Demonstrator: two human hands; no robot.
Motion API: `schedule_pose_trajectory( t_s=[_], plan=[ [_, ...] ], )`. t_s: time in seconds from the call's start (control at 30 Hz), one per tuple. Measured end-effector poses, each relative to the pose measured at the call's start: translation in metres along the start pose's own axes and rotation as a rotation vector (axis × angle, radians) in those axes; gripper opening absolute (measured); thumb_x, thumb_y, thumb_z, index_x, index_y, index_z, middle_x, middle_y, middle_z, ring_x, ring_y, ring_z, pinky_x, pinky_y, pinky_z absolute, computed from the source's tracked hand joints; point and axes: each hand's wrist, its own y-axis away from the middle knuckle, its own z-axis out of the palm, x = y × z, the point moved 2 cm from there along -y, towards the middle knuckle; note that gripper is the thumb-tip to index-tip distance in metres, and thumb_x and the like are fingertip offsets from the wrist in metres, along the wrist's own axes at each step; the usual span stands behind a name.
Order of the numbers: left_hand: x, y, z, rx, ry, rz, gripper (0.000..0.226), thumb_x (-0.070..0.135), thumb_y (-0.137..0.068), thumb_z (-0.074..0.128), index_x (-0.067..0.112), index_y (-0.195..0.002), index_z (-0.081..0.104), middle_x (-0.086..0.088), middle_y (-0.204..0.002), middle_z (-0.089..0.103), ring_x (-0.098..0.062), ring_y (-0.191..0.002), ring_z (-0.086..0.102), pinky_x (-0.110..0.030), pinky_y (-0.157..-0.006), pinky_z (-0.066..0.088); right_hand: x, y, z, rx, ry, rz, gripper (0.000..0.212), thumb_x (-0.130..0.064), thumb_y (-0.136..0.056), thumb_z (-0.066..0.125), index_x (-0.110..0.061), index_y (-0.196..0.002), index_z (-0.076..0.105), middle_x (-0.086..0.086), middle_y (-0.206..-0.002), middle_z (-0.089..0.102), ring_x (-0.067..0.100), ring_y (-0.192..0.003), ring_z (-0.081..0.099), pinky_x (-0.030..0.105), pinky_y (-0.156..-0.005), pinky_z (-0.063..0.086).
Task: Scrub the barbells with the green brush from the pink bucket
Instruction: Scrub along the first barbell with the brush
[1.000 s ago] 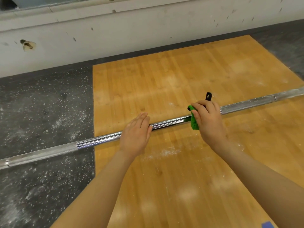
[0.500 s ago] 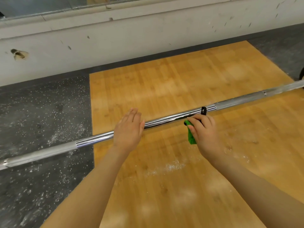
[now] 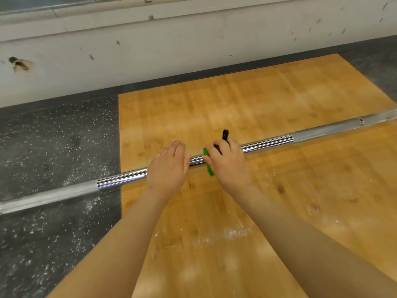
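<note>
Evidently mid-scrub: right hand grips the green brush on the barbell, left hand flat, steadying; knurled ends remain.

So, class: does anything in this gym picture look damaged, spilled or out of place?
Yes. The white wall has a broken hole at far left, and white powder lies scattered on the wooden platform below the barbell.

wooden platform, speckled rubber floor, scuffed wall
</note>
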Motion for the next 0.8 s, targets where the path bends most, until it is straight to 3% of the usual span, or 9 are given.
schedule_pose_trajectory(
  t_s=[0.07, 0.23, 0.37, 0.5, 0.67, 0.73, 0.8],
  plan=[
    [-0.001, -0.002, -0.001, -0.017, -0.009, -0.008, 0.046, 0.033, -0.103, 0.030, 0.006, -0.134, 0.050, -0.010, -0.145, 0.045, -0.022, -0.139, 0.036, -0.037, -0.105, 0.035, 0.013, -0.002, -0.002, -0.034, 0.023, 0.001, 0.035, -0.035, -0.096, 0.045, -0.010, -0.093, 0.068, 0.010, -0.088, 0.062, 0.032, -0.085, 0.055, 0.040, -0.081, 0.044],
    [-0.001, -0.002, -0.001, -0.011, -0.005, -0.009, 0.046, 0.033, -0.103, 0.029, 0.006, -0.133, 0.050, -0.009, -0.145, 0.046, -0.021, -0.139, 0.036, -0.037, -0.105, 0.036, 0.077, 0.006, -0.017, -0.053, 0.030, 0.217, 0.041, -0.033, -0.097, 0.039, -0.005, -0.093, 0.069, 0.015, -0.092, 0.063, 0.038, -0.091, 0.054, 0.044, -0.078, 0.044],
    [0.000, -0.003, -0.004, -0.056, -0.013, -0.005, 0.051, 0.037, -0.103, 0.025, 0.004, -0.132, 0.051, -0.013, -0.144, 0.046, -0.024, -0.138, 0.037, -0.039, -0.106, 0.035, 0.092, -0.001, -0.029, -0.134, -0.060, 0.218, 0.045, -0.034, -0.097, 0.036, -0.003, -0.094, 0.069, 0.014, -0.092, 0.061, 0.036, -0.089, 0.051, 0.043, -0.074, 0.046],
    [0.006, -0.002, -0.018, -0.165, -0.057, -0.052, 0.053, 0.039, -0.104, 0.022, 0.008, -0.143, 0.035, -0.010, -0.156, 0.025, -0.022, -0.146, 0.018, -0.035, -0.114, 0.020, 0.098, -0.010, -0.065, -0.119, -0.081, 0.267, 0.024, -0.020, -0.098, 0.051, -0.002, -0.101, 0.067, 0.015, -0.096, 0.059, 0.036, -0.091, 0.049, 0.041, -0.077, 0.039],
    [0.043, 0.000, -0.051, -0.163, -0.034, -0.040, 0.052, 0.040, -0.103, 0.025, 0.010, -0.145, 0.034, -0.008, -0.157, 0.023, -0.021, -0.146, 0.017, -0.034, -0.113, 0.020, 0.130, -0.026, -0.123, -0.139, 0.022, 0.221, 0.022, -0.016, -0.093, 0.055, 0.001, -0.094, 0.069, 0.018, -0.091, 0.061, 0.039, -0.085, 0.052, 0.038, -0.076, 0.036],
    [0.061, -0.002, -0.058, -0.178, -0.025, -0.021, 0.052, 0.041, -0.104, 0.024, 0.011, -0.146, 0.032, -0.007, -0.158, 0.021, -0.020, -0.146, 0.017, -0.033, -0.113, 0.020, 0.147, -0.020, -0.144, -0.141, 0.089, 0.144, 0.010, -0.004, -0.086, 0.066, 0.003, -0.093, 0.068, 0.019, -0.090, 0.062, 0.038, -0.084, 0.052, 0.037, -0.076, 0.033],
    [0.078, -0.005, -0.058, -0.182, -0.013, 0.001, 0.051, 0.040, -0.104, 0.024, 0.011, -0.145, 0.033, -0.008, -0.157, 0.023, -0.021, -0.145, 0.018, -0.033, -0.113, 0.019, 0.157, -0.003, -0.157, -0.132, 0.137, 0.102, 0.019, 0.006, -0.076, 0.075, 0.003, -0.093, 0.068, 0.017, -0.089, 0.062, 0.034, -0.086, 0.047, 0.037, -0.077, 0.034]
  ],
)
